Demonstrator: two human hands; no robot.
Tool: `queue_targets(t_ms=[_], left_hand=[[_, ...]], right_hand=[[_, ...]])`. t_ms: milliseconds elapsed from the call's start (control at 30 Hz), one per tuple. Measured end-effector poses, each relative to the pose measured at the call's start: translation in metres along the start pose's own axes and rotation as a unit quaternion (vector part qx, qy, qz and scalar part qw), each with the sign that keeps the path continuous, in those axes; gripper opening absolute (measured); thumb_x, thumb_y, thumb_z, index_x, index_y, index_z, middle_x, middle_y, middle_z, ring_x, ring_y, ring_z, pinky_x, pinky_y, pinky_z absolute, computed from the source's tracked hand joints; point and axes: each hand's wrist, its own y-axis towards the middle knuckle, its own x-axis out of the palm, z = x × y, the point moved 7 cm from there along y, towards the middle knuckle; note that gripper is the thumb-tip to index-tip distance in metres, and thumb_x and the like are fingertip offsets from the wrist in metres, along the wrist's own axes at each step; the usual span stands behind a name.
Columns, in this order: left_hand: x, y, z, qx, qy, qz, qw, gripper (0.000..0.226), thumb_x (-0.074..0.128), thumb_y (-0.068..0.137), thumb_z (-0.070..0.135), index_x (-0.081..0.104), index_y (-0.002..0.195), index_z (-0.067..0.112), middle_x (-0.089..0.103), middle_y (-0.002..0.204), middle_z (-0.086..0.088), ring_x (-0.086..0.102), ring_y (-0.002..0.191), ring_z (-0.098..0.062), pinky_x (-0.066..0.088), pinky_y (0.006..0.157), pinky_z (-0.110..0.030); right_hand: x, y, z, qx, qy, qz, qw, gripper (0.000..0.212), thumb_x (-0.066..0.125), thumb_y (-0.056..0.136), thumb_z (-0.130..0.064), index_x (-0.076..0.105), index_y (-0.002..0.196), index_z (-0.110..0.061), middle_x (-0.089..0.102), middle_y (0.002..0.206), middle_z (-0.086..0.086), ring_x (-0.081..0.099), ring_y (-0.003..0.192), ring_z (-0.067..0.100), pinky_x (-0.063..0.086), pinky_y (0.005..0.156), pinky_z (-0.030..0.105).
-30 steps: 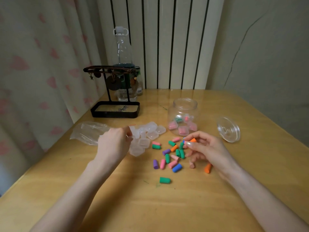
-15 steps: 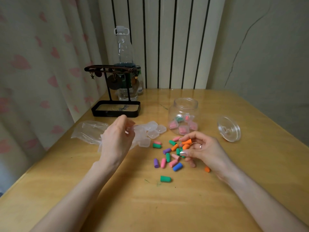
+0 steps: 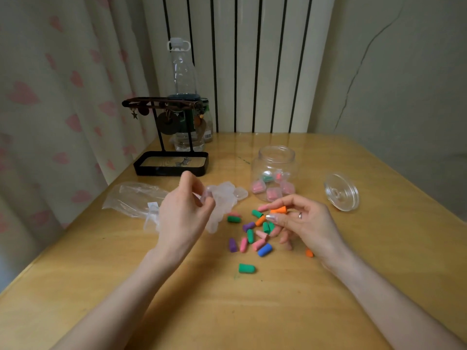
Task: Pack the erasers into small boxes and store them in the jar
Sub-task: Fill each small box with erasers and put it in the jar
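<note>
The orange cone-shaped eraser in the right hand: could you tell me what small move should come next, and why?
Probably carry the orange cone-shaped eraser leftward to the small clear plastic box that the left hand holds: the right hand pinches it above the loose pile of erasers, and the two hands are apart.

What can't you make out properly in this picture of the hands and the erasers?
Head view only:
1. Whether the left hand pinches a small box: clear plastic, blurred against the pile of small boxes.
2. The loose orange eraser: mostly hidden under the right hand, which grips a second orange eraser.
3. Eraser count inside the jar: too small, blurred through boxes' walls.
</note>
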Motion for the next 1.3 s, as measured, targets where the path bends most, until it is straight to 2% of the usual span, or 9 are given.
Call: queue_targets(t_ms=[67, 233, 333, 567, 733, 900, 1033, 1133, 1300], left_hand=[[0.016, -0.005, -0.004, -0.074, -0.079, -0.086, 0.990, 0.014, 0.059, 0.080, 0.010, 0.046, 0.080, 0.010, 0.063, 0.067, -0.005, 0.064, 0.060, -0.022, 0.053, 0.058, -0.042], [0.052, -0.032, 0.007, -0.174, -0.179, -0.284, 0.926, 0.018, 0.057, 0.082, 0.004, 0.043, 0.073, 0.011, 0.063, 0.061, -0.009, 0.062, 0.045, -0.014, 0.048, 0.045, -0.024], [0.056, -0.039, 0.014, -0.227, -0.275, -0.317, 0.879, 0.012, 0.054, 0.086, 0.001, 0.045, 0.080, 0.005, 0.063, 0.057, -0.012, 0.060, 0.044, -0.013, 0.047, 0.043, -0.018], [0.062, -0.048, 0.017, -0.326, -0.438, -0.347, 0.763, 0.027, 0.047, 0.091, 0.002, 0.046, 0.117, -0.001, 0.069, 0.078, -0.018, 0.070, 0.063, -0.024, 0.058, 0.058, -0.024], [0.063, -0.048, 0.022, -0.328, -0.499, -0.372, 0.710, 0.024, 0.044, 0.094, 0.001, 0.054, 0.116, 0.000, 0.067, 0.095, -0.025, 0.071, 0.076, -0.026, 0.059, 0.067, -0.025], [0.063, -0.052, 0.027, -0.367, -0.541, -0.425, 0.626, 0.030, 0.054, 0.083, 0.013, 0.056, 0.110, -0.001, 0.065, 0.098, -0.028, 0.070, 0.080, -0.028, 0.058, 0.075, -0.032], [0.063, -0.052, 0.029, -0.376, -0.595, -0.441, 0.557, 0.050, 0.079, 0.067, 0.016, 0.065, 0.110, -0.005, 0.063, 0.104, -0.031, 0.069, 0.088, -0.031, 0.058, 0.079, -0.034], [0.062, -0.053, 0.030, -0.357, -0.582, -0.445, 0.580, 0.055, 0.086, 0.054, 0.025, 0.071, 0.102, 0.003, 0.065, 0.108, -0.028, 0.071, 0.086, -0.026, 0.059, 0.067, -0.028], [0.064, -0.057, 0.026, -0.308, -0.487, -0.456, 0.678, 0.043, 0.055, 0.076, 0.035, 0.060, 0.113, 0.014, 0.068, 0.111, -0.018, 0.069, 0.092, -0.029, 0.058, 0.077, -0.033]], right_hand=[[0.001, -0.003, -0.008, -0.050, -0.018, 0.009, 0.999, 0.015, 0.070, 0.080, -0.005, 0.070, 0.090, -0.016, 0.069, 0.086, 0.023, 0.055, 0.056, 0.037, 0.045, 0.045, 0.049], [0.019, -0.016, -0.035, -0.193, -0.096, -0.014, 0.976, 0.016, 0.074, 0.074, -0.004, 0.071, 0.080, -0.019, 0.068, 0.082, 0.000, 0.061, 0.071, 0.005, 0.044, 0.055, 0.010], [0.030, -0.020, -0.038, -0.277, -0.247, -0.007, 0.929, 0.011, 0.074, 0.071, -0.017, 0.072, 0.081, -0.013, 0.063, 0.083, -0.003, 0.060, 0.078, 0.009, 0.047, 0.066, 0.020], [0.025, -0.014, -0.030, -0.265, -0.293, -0.012, 0.919, 0.010, 0.070, 0.072, -0.020, 0.070, 0.078, -0.012, 0.066, 0.080, 0.000, 0.064, 0.087, 0.018, 0.048, 0.074, 0.029], [0.021, -0.013, -0.032, -0.273, -0.276, -0.018, 0.921, 0.014, 0.064, 0.076, -0.006, 0.075, 0.083, -0.011, 0.066, 0.086, 0.002, 0.062, 0.085, 0.011, 0.048, 0.075, 0.020], [0.009, -0.006, -0.023, -0.191, -0.238, 0.013, 0.952, 0.020, 0.072, 0.073, 0.000, 0.074, 0.080, -0.019, 0.070, 0.087, -0.001, 0.058, 0.075, 0.010, 0.043, 0.054, 0.008], [0.002, -0.003, -0.023, -0.161, -0.181, 0.023, 0.970, 0.021, 0.070, 0.077, 0.001, 0.075, 0.079, -0.019, 0.069, 0.089, -0.002, 0.059, 0.075, 0.011, 0.052, 0.054, 0.028], [0.003, -0.002, -0.021, -0.114, -0.135, -0.022, 0.984, 0.017, 0.074, 0.075, -0.005, 0.075, 0.080, -0.021, 0.064, 0.092, 0.003, 0.057, 0.069, 0.020, 0.051, 0.044, 0.038], [0.014, -0.006, -0.022, -0.151, -0.243, -0.060, 0.956, 0.021, 0.079, 0.069, -0.005, 0.071, 0.082, -0.019, 0.062, 0.094, -0.001, 0.057, 0.084, 0.005, 0.045, 0.068, 0.011]])
